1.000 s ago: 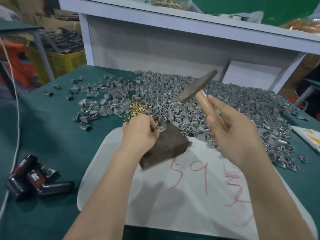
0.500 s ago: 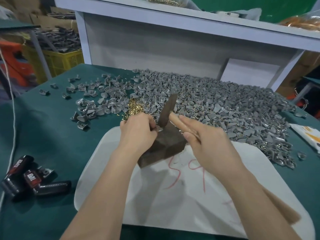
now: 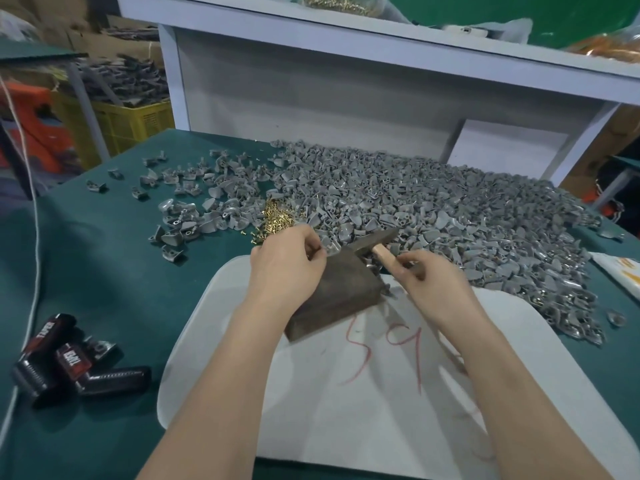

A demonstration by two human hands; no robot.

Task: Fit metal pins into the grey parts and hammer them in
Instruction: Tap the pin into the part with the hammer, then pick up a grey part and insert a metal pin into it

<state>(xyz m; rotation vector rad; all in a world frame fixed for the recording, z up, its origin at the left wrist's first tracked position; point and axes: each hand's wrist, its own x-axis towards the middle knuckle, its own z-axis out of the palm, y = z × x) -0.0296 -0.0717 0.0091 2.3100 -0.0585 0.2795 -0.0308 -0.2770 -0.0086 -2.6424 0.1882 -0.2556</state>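
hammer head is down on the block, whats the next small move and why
Probably lift the hammer a little off the dark block with the right hand. Its head rests low at the block's far corner, right beside the left hand, whose curled fingers hide whatever sits there. Raising the head would clear that spot for a check or a tap.

Red handwritten "59" on white board [image 3: 346, 427], "TAPER" on black case [image 3: 43, 344]
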